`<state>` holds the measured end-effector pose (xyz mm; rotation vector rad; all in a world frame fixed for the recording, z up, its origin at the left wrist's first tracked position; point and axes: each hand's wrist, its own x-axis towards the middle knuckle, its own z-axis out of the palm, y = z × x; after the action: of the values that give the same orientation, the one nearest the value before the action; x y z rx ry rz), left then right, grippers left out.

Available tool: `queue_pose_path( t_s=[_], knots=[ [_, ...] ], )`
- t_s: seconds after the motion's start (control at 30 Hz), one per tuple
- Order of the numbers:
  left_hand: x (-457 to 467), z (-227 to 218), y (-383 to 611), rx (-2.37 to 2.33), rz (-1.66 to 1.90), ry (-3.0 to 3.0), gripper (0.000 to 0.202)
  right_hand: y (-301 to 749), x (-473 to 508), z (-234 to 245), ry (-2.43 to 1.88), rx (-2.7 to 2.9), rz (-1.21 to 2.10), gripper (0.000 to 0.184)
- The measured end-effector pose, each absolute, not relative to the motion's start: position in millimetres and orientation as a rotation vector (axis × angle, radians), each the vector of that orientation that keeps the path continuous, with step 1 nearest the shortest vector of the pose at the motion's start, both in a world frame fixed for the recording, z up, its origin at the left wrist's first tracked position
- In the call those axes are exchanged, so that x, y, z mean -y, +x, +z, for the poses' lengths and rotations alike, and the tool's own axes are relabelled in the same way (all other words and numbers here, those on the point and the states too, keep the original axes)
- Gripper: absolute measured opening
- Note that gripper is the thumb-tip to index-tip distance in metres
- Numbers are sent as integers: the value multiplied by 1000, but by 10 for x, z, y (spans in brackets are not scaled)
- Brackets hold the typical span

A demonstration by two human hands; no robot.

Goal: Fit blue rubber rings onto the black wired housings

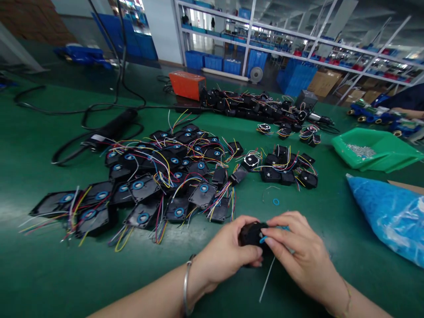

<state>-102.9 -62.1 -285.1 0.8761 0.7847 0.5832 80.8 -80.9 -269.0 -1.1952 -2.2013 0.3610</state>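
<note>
My left hand [228, 249] is wrapped round a black plastic housing [249, 234], with a white wire [267, 278] hanging below it. The fingertips of my right hand [298, 247] pinch a small blue ring [263, 240] against the housing's face. Part of the ring and most of the housing are hidden by my fingers. Another blue ring [276, 202] lies loose on the green table just beyond my hands. To the left spread many black housings [143, 212] with blue rings on them and coloured wires. Some black housings [271, 173] without visible blue rings lie ahead.
A green bin [387, 148] of small pale parts stands at the right, behind a bag of blue rings [387, 212]. An electric screwdriver-like black tool [115, 126] with a cable lies left. An orange box [187, 85] and piled housings [251, 106] sit at the back. Someone's arm [410, 112] shows far right.
</note>
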Motion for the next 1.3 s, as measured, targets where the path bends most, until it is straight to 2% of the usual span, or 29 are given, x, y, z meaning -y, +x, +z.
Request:
queue_pose_path(
  t_s=[0.23,0.4,0.47,0.63,0.8,0.97,1.1,1.3],
  knots=[
    [630,-2875,-1045,-694,605,862,43,773,828,-2767,-1187,2190,264,16],
    [620,-2857,-1065,-768,570,908,38,792,749,-2778,-1174,2029,603,12],
    [606,-2846,-1071,-819,571,928,38,877,599,-2862,-1268,1898,693,16],
    [580,-2852,-1088,-872,560,951,37,1165,61,-3188,-1674,1696,394,32],
    [589,-2872,-1105,-872,559,1001,38,1188,-192,-3331,-1706,1752,292,20],
    [633,-2834,-1148,-935,551,1286,37,1023,-104,-3200,-1642,1763,228,18],
    [641,-2765,-1221,-993,715,1715,32,759,177,-2943,-1482,1827,187,14],
    [536,-2781,-1273,-714,757,1903,41,516,491,-2701,-1243,1935,296,7]
  ],
)
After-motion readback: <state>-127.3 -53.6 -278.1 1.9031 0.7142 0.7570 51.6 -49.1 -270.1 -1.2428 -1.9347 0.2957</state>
